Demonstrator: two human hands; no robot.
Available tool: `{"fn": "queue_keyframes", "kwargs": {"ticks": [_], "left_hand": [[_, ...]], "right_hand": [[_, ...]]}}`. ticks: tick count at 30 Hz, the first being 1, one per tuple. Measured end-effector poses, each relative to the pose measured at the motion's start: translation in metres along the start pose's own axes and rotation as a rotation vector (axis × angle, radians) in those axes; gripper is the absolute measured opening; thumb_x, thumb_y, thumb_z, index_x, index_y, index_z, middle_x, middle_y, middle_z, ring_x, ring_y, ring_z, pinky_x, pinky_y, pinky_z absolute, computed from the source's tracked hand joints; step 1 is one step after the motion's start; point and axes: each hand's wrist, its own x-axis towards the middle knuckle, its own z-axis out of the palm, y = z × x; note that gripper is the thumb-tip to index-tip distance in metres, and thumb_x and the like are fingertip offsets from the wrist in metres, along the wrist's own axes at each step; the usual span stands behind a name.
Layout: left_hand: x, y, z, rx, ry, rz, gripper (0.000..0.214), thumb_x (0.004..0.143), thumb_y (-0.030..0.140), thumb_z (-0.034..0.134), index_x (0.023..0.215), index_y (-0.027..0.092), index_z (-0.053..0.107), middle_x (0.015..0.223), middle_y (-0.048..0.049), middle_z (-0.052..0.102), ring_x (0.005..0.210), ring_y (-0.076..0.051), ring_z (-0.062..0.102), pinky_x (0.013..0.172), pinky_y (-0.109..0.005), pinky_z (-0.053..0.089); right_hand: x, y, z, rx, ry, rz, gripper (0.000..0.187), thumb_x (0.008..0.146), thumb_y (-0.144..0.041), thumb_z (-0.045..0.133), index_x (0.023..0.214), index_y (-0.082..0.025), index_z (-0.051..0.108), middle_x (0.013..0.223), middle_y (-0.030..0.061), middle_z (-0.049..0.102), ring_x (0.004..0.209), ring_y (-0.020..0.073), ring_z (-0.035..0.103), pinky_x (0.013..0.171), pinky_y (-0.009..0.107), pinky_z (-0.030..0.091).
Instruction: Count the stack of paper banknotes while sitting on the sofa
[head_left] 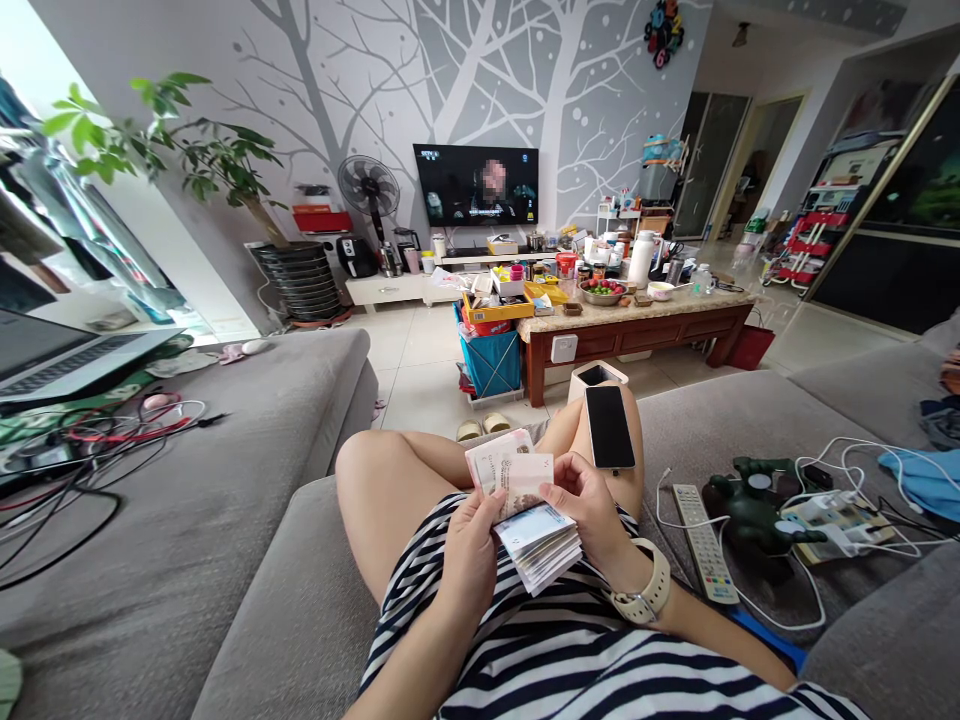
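Banknotes (pixel 517 478) between two bare hands, above a striped garment (pixel 517 655).
The left hand (pixel 471 545) has its grip closed on the notes' left side, thumb on top; the right hand (pixel 589 505), a cream wristwatch (pixel 643 583) below it, pinches their right edge — thumb and fingers together. The upper notes stand tilted, while a lower part spreads its layered edges toward the lap; whether it is one folded bundle or two, I cannot tell. Just beyond the right hand, a dark-screened smartphone (pixel 609 427) rests on the leg — farther right, a remote control (pixel 703 545) lies on the grey sofa (pixel 675 430).
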Motion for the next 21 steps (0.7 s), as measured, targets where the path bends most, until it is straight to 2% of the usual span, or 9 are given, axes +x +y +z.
{"fn": "queue_keyframes", "kwargs": {"ticks": [7,12,21], "left_hand": [[-0.0024,0.0018,0.0045,0.016,0.051,-0.005,0.023,0.067,0.032,0.076,0.083,0.016,0.074,0.080,-0.0049,0.076,0.075,-0.023,0.069,0.073,-0.032,0.052],[0.0015,-0.0011,0.0017,0.020,0.101,0.024,0.020,0.070,0.036,0.072,0.077,0.018,0.074,0.078,-0.0036,0.075,0.073,-0.021,0.066,0.071,-0.031,0.052],[0.0044,-0.0062,-0.0036,0.025,0.126,0.039,0.023,0.075,0.038,0.066,0.082,0.018,0.073,0.086,-0.0051,0.075,0.081,-0.024,0.066,0.072,-0.031,0.052]], "right_hand": [[-0.0005,0.0016,-0.0031,-0.091,-0.014,-0.009,0.028,0.080,-0.036,0.071,0.069,-0.018,0.052,0.064,-0.0043,0.046,0.059,0.0114,0.039,0.055,0.024,0.031],[-0.0006,0.0007,-0.0023,-0.090,-0.008,-0.015,0.028,0.079,-0.036,0.072,0.068,-0.018,0.053,0.063,-0.0044,0.047,0.058,0.0114,0.039,0.055,0.024,0.031],[-0.0020,0.0018,-0.0023,-0.072,0.008,-0.007,0.026,0.078,-0.036,0.074,0.070,-0.018,0.058,0.063,-0.0037,0.053,0.058,0.0117,0.043,0.056,0.024,0.034]]}}
